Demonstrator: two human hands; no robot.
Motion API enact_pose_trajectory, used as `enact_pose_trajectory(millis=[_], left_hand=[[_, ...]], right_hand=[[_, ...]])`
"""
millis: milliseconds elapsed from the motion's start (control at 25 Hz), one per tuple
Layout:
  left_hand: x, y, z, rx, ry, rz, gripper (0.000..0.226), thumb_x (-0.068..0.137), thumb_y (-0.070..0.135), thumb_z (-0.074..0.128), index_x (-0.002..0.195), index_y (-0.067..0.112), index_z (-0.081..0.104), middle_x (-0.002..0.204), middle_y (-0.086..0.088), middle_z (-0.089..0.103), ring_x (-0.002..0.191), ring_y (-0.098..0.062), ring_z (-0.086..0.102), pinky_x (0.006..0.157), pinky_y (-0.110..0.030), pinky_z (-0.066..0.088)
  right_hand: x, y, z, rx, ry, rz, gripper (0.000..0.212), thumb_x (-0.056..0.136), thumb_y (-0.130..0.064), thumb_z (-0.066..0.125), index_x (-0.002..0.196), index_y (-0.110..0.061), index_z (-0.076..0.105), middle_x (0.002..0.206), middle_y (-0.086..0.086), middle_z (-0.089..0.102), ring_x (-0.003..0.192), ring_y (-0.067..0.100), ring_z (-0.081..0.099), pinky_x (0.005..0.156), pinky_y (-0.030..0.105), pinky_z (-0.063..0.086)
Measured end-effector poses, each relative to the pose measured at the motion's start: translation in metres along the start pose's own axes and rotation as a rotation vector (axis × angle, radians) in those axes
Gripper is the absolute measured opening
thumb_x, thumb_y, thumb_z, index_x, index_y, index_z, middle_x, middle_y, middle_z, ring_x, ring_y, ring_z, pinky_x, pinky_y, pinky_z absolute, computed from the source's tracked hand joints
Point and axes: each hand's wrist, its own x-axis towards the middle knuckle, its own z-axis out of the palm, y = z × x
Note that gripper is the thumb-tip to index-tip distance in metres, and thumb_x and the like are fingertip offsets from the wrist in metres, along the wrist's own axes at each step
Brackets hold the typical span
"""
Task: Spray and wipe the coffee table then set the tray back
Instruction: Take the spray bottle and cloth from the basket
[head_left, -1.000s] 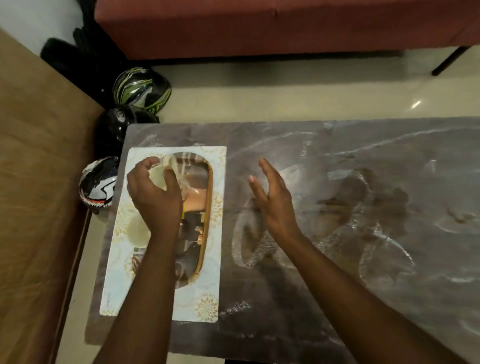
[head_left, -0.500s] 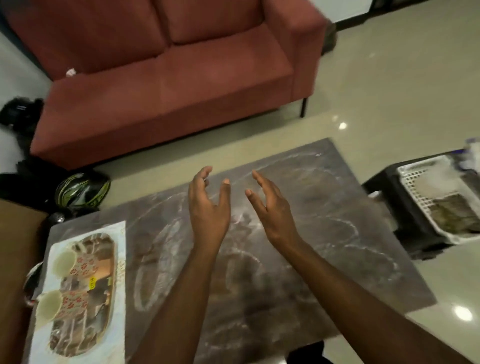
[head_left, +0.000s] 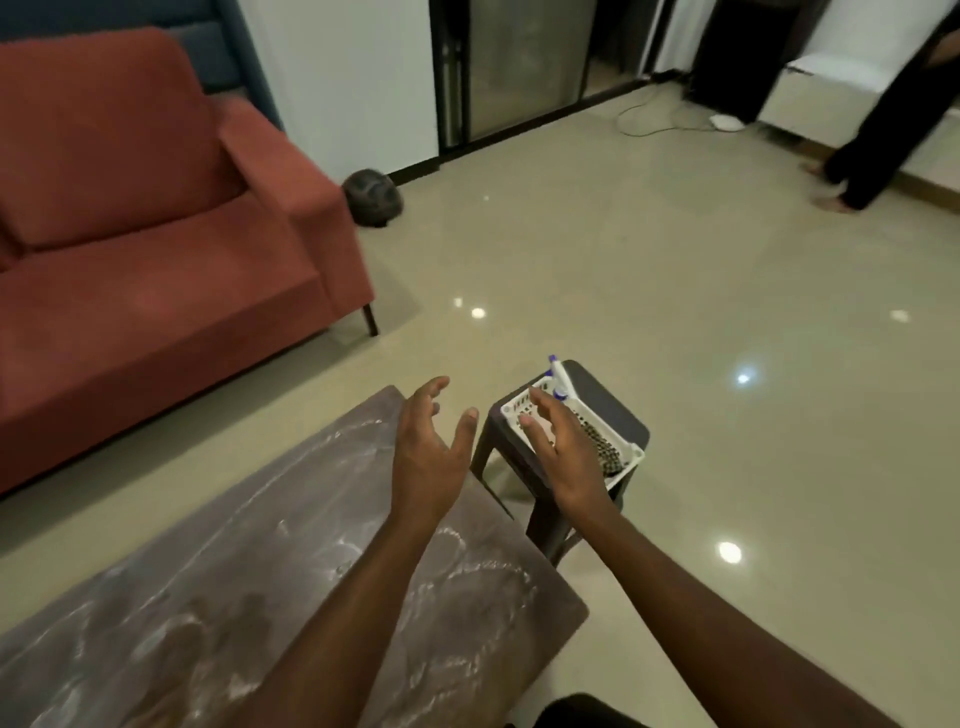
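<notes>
The grey marble coffee table fills the lower left, its top streaked with white smears. My left hand hovers empty over the table's right end, fingers apart. My right hand is open and reaches over a white plastic basket on a dark stool just right of the table. A white spray bottle with a blue tip stands at the basket's far end, and a dark patterned cloth lies inside. The tray is out of view.
A red sofa stands behind the table on the left. A dark round object lies on the floor beside it. A person in black trousers stands at the far right near a cable. Glossy tiled floor surrounds the stool.
My view has swung right, away from the tray with cups and towards the stool. Both hands have moved right, and my right hand now reaches over the basket.
</notes>
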Motion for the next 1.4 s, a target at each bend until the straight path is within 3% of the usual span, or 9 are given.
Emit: enact_pose_trajectory(millis=[200, 360, 560, 760, 880, 1000, 1120, 1280, 1400], left_hand=[[0.028, -0.005, 0.120, 0.054, -0.197, -0.111, 0.044, 0.092, 0.028, 0.063, 0.133, 0.025, 0.048, 0.129, 0.005, 0.052, 0.111, -0.012, 0.055, 0.081, -0.016, 0.041], [0.071, -0.037, 0.224, 0.161, -0.276, -0.273, 0.062, 0.086, 0.030, 0.070, 0.141, 0.024, 0.041, 0.138, 0.001, 0.053, 0.120, -0.016, 0.055, 0.097, -0.033, 0.048], [0.116, -0.081, 0.307, 0.187, -0.188, -0.454, 0.089, 0.081, 0.020, 0.078, 0.150, 0.025, 0.022, 0.133, 0.017, 0.051, 0.112, 0.003, 0.053, 0.084, -0.005, 0.039], [0.126, -0.120, 0.348, 0.214, -0.187, -0.514, 0.097, 0.070, 0.040, 0.082, 0.146, 0.043, 0.023, 0.142, 0.009, 0.052, 0.126, -0.016, 0.054, 0.099, -0.048, 0.050], [0.129, -0.131, 0.362, 0.220, -0.154, -0.529, 0.095, 0.072, 0.041, 0.081, 0.147, 0.042, 0.022, 0.133, 0.009, 0.057, 0.117, -0.020, 0.059, 0.094, -0.051, 0.052], [0.140, -0.138, 0.366, 0.223, -0.137, -0.496, 0.093, 0.077, 0.035, 0.079, 0.150, 0.037, 0.020, 0.124, 0.014, 0.057, 0.118, -0.020, 0.058, 0.095, -0.053, 0.051], [0.151, -0.141, 0.366, 0.245, -0.156, -0.418, 0.082, 0.087, 0.026, 0.072, 0.153, 0.023, 0.023, 0.104, 0.034, 0.048, 0.106, -0.005, 0.058, 0.093, -0.042, 0.054], [0.154, -0.131, 0.352, 0.283, -0.175, -0.369, 0.072, 0.090, 0.030, 0.067, 0.150, 0.018, 0.028, 0.108, 0.011, 0.060, 0.093, -0.008, 0.064, 0.081, -0.028, 0.057], [0.150, -0.113, 0.319, 0.193, -0.083, -0.529, 0.044, 0.087, 0.027, 0.071, 0.125, 0.017, 0.051, 0.088, 0.016, 0.060, 0.076, 0.004, 0.059, 0.067, -0.014, 0.048]], right_hand=[[0.045, 0.095, -0.052, 0.068, 0.040, 0.164, 0.046, 0.091, -0.046, 0.050, 0.130, -0.021, 0.050, 0.129, -0.001, 0.057, 0.117, 0.012, 0.052, 0.098, 0.033, 0.043], [0.121, 0.200, -0.071, 0.028, -0.020, 0.203, 0.038, 0.093, -0.025, 0.058, 0.128, -0.014, 0.052, 0.127, 0.007, 0.058, 0.118, 0.022, 0.053, 0.098, 0.028, 0.039], [0.186, 0.310, -0.049, -0.188, -0.263, 0.199, 0.041, 0.095, -0.029, 0.054, 0.131, -0.010, 0.048, 0.128, 0.010, 0.055, 0.116, 0.025, 0.052, 0.094, 0.037, 0.042], [0.196, 0.351, -0.027, -0.455, -0.377, 0.133, 0.052, 0.092, -0.022, 0.053, 0.140, -0.010, 0.038, 0.145, 0.013, 0.040, 0.135, 0.030, 0.035, 0.110, 0.045, 0.029], [0.188, 0.370, -0.026, -0.751, -0.645, 0.231, 0.090, 0.084, -0.037, 0.062, 0.151, -0.022, 0.002, 0.159, 0.005, 0.000, 0.145, 0.033, -0.002, 0.114, 0.056, 0.007], [0.178, 0.377, -0.024, -0.801, -0.728, 0.221, 0.102, 0.081, -0.047, 0.065, 0.149, -0.031, -0.009, 0.158, 0.005, -0.015, 0.142, 0.041, -0.012, 0.110, 0.066, 0.008], [0.181, 0.377, -0.018, -0.807, -0.680, 0.188, 0.097, 0.075, -0.040, 0.073, 0.148, -0.033, 0.009, 0.158, 0.010, -0.008, 0.140, 0.045, -0.003, 0.107, 0.065, 0.014], [0.181, 0.383, -0.014, -0.772, -0.554, 0.141, 0.079, 0.063, -0.024, 0.081, 0.129, -0.025, 0.037, 0.142, 0.009, 0.029, 0.120, 0.036, 0.037, 0.093, 0.055, 0.040], [0.187, 0.378, -0.020, -0.540, -0.400, 0.210, 0.062, 0.066, -0.009, 0.077, 0.120, -0.018, 0.048, 0.126, 0.011, 0.049, 0.107, 0.034, 0.050, 0.085, 0.050, 0.048]])
